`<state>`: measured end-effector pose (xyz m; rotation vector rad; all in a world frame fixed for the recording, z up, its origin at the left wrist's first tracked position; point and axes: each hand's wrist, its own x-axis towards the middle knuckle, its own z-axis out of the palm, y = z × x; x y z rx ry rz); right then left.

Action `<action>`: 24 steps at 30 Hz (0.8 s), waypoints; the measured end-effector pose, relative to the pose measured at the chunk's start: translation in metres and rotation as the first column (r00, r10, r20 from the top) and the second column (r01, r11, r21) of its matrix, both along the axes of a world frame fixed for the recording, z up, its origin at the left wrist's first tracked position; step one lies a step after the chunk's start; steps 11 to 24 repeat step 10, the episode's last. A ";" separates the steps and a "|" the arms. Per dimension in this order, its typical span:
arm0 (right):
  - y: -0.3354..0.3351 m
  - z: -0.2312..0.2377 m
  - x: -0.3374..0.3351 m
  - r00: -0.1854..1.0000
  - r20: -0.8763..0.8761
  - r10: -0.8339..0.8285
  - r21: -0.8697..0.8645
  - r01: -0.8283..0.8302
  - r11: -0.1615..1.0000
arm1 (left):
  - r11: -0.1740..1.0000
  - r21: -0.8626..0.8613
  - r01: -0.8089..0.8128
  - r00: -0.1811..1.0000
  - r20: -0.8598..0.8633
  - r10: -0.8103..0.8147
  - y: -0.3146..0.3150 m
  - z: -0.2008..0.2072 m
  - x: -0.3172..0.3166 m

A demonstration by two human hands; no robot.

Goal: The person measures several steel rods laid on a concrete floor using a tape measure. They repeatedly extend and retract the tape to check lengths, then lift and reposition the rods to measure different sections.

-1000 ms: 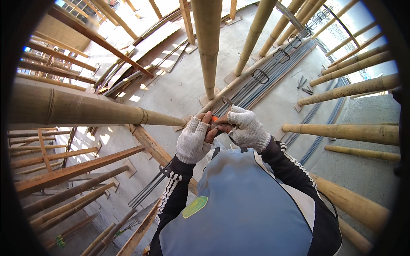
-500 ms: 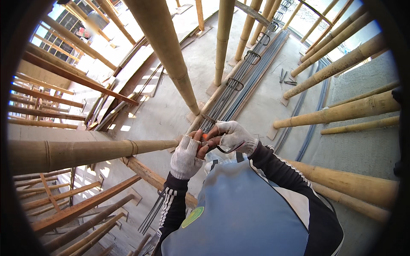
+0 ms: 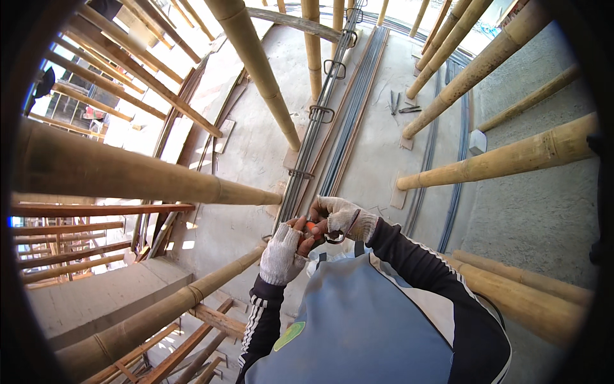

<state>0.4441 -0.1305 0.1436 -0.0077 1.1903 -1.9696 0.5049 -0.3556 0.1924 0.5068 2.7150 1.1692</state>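
My left hand (image 3: pixel 283 252) wears a grey fingerless knit glove and pinches a small orange-handled tool (image 3: pixel 311 228) at chest height. My right hand (image 3: pixel 339 216), in a full grey knit glove, closes on the same tool from the right, and a bent dark steel wire loop (image 3: pixel 346 232) hangs from its grip. Both hands meet in front of my blue vest, above a long bundle of steel rebar (image 3: pixel 313 147) lying on the concrete floor.
Thick bamboo props (image 3: pixel 256 64) rise all around me, with one (image 3: pixel 128 176) crossing at left and others (image 3: pixel 499 163) at right. Rectangular steel stirrups (image 3: pixel 321 114) sit on the rebar bundle. Loose tools (image 3: pixel 403 105) lie on the floor farther off. Timber planks (image 3: pixel 198 320) are stacked lower left.
My view has swung, so the bamboo props shifted across the picture. Both hands stay together on the tool and wire, drifting slightly lower and to the right.
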 end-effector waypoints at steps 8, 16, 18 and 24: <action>0.089 -0.020 -0.085 0.975 0.205 -0.091 -0.056 0.105 0.993 | 0.997 0.054 -0.046 0.998 -0.035 0.048 0.104 -0.011 -0.113; 0.114 -0.017 -0.103 0.976 0.208 -0.061 -0.113 0.086 0.990 | 0.999 0.034 -0.006 0.999 -0.050 0.008 0.128 -0.014 -0.134; 0.114 -0.017 -0.103 0.976 0.208 -0.061 -0.113 0.086 0.990 | 0.999 0.034 -0.006 0.999 -0.050 0.008 0.128 -0.014 -0.134; 0.114 -0.017 -0.103 0.976 0.208 -0.061 -0.113 0.086 0.990 | 0.999 0.034 -0.006 0.999 -0.050 0.008 0.128 -0.014 -0.134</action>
